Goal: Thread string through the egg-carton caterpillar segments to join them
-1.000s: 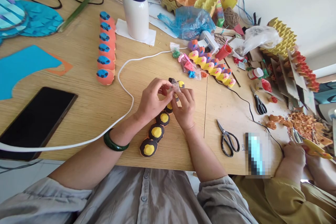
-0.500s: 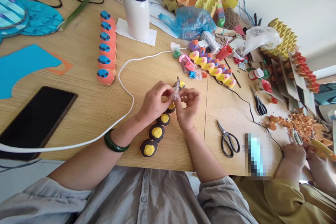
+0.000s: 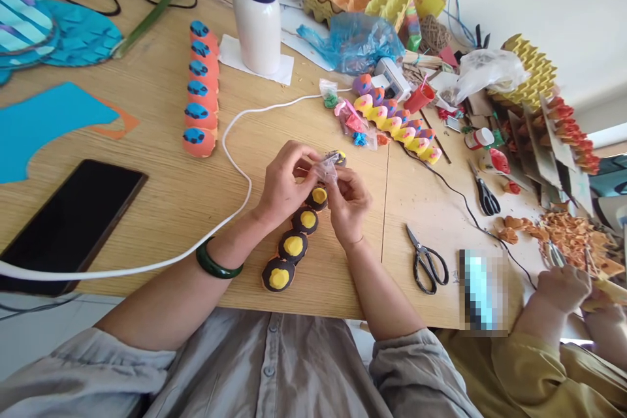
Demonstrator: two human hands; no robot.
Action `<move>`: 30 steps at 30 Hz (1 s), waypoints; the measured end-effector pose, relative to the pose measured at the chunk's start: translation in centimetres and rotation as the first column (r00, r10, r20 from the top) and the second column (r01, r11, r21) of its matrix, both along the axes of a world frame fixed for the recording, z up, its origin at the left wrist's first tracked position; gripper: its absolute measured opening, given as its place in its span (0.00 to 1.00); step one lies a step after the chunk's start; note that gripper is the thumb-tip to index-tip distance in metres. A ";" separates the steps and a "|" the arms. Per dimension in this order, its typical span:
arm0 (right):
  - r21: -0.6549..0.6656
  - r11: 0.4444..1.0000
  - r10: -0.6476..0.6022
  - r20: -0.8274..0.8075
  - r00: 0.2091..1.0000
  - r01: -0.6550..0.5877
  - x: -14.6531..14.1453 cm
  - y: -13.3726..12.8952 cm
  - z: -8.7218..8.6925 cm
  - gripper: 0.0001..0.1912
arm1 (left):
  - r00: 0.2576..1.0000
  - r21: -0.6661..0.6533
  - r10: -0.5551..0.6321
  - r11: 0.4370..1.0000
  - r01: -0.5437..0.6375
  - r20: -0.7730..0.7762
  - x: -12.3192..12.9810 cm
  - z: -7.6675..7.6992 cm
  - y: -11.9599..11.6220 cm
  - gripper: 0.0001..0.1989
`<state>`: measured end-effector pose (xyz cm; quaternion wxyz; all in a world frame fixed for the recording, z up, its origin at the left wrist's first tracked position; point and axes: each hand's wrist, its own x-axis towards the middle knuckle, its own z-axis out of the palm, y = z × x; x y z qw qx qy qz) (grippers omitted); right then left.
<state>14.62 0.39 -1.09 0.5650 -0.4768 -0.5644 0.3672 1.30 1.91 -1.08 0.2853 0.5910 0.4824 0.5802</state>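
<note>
Between my two hands is a small clear plastic bag [image 3: 326, 170], crumpled, its contents hard to make out. My left hand [image 3: 287, 184] pinches its left side, and my right hand [image 3: 351, 204] pinches the right side with the fingers curled. Beneath them on the table lies a row of egg-carton cups [image 3: 292, 245] topped with black discs and yellow centres; my hands hide part of the row's far end. A dark green bangle [image 3: 218, 260] circles my left wrist.
Black-handled scissors [image 3: 427, 260] lie right of my hands. A white cable [image 3: 235, 173] curves past on the left, near a phone [image 3: 73, 222] and an orange cup row [image 3: 200, 91]. A white bottle [image 3: 255, 19] stands behind. At far right a co-worker's hands [image 3: 563, 287] handle orange pieces.
The plastic bag has tipped over and spread out between my fingers, where it stood up in a dark point before. My left hand has risen slightly. The co-worker's hands have shifted right.
</note>
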 end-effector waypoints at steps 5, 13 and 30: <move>-0.110 0.980 0.146 -0.171 0.974 -0.166 0.4 0.6 0.1 0.15 | 0.998 -0.052 -0.052 0.997 0.054 0.040 -0.8 -0.3 0.7 0.08; 0.152 0.974 0.121 0.267 0.956 -0.165 0.9 1.1 -0.9 0.11 | 0.989 -0.106 -0.085 0.990 0.098 0.125 -0.4 -0.1 0.3 0.10; -0.218 0.975 -0.072 -0.173 0.982 0.033 0.5 0.6 1.0 0.11 | 0.993 0.007 -0.109 0.994 0.109 -0.052 -0.2 0.1 0.2 0.07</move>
